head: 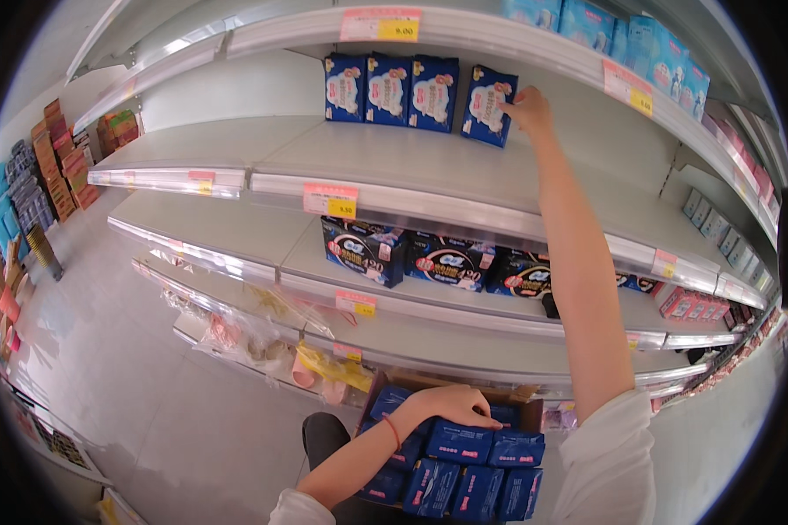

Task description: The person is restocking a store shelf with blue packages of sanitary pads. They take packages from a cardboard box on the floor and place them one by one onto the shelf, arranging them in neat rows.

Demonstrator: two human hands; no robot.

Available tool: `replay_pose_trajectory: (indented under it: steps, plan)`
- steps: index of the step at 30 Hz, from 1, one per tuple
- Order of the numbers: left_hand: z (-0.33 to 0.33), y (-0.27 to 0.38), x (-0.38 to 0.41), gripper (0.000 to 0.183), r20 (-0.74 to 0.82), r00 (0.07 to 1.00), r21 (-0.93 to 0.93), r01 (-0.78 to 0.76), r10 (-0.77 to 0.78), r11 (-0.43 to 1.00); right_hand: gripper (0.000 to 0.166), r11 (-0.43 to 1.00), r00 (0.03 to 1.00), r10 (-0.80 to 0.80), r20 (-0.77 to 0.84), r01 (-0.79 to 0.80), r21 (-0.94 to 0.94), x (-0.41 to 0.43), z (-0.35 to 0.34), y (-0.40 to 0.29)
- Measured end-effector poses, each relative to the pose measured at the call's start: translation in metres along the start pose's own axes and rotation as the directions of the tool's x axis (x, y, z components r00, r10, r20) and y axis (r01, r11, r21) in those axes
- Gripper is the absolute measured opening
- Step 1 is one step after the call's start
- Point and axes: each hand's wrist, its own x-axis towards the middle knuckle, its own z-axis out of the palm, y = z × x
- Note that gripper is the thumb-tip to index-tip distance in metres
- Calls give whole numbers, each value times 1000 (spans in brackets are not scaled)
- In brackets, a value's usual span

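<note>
With my right hand [529, 113] I grip the right edge of a dark blue sanitary pad pack [490, 105], which stands slightly tilted on a white metal shelf [394, 147]. To its left, across a narrow gap, several matching blue packs [389, 90] stand upright in a row. Lower down, my left hand [458, 405] rests over an open cardboard box [530, 420] filled with more blue packs [459, 441]. Its fingers touch the top of packs inside; whether they grip one cannot be told.
Black sanitary pad packs [448, 262] stand on the shelf below. Light blue packs [588, 26] sit on the shelf above. Price tags [330, 200] line the shelf edges. Plastic-wrapped pink items [305, 371] lie at the bottom. Stacked cartons [56, 164] stand far left beyond the tiled floor [151, 387].
</note>
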Motion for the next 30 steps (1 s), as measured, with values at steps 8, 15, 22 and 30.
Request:
replay_pose_trajectory:
  steps: [8,15,22,30]
  plan:
    - [-7,17,-5,49,21,999,-13,37,-36,999,27,988,946,-143,292,119,99,-5,3,6]
    - [-1,6,-2,50,4,1000,-11,9,-9,1000,20,983,949,-172,263,181,-12,1,-2,-1]
    - [-4,10,-2,50,26,999,6,33,-34,999,23,978,985,74,153,-42,-203,-6,-10,-15]
    - [-6,14,-2,49,28,999,3,29,-29,1000,45,965,893,-233,384,261,-22,4,7,12]
